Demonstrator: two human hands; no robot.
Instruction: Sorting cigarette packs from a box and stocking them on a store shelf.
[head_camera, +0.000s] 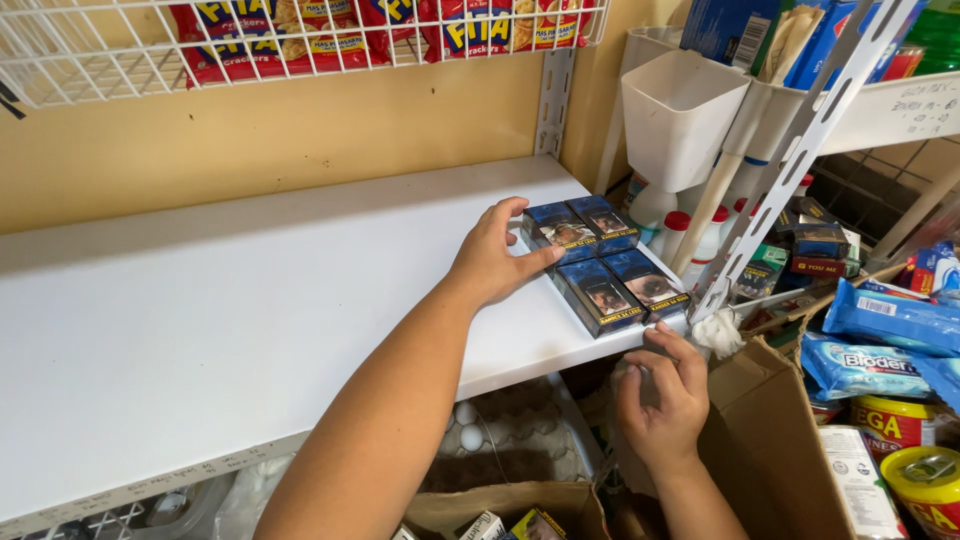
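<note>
Four dark blue packs (605, 262) lie flat in a two-by-two block at the right front corner of a white shelf (250, 300), their edges touching one another. The left hand (495, 260) rests on the shelf just left of the block, its fingers spread and its thumb and fingertips pressed against the rear left pack; it touches the block from the side without closing around any pack. The right hand (662, 395) hangs below the shelf's front edge, just under the nearest pack, with its fingers curled loosely inward; whether it holds anything cannot be told. Right of that hand stands an open cardboard box (770, 440). Under the shelf lies an egg tray (510, 430) with a few white eggs. Above the shelf, a white wire rack (120, 50) carries red cracker packets (470, 25). A white plastic bin (680, 110) hangs on the slanted upright at the right, near blue wrapped packages (880, 340) and yellow tins (925, 480).
</note>
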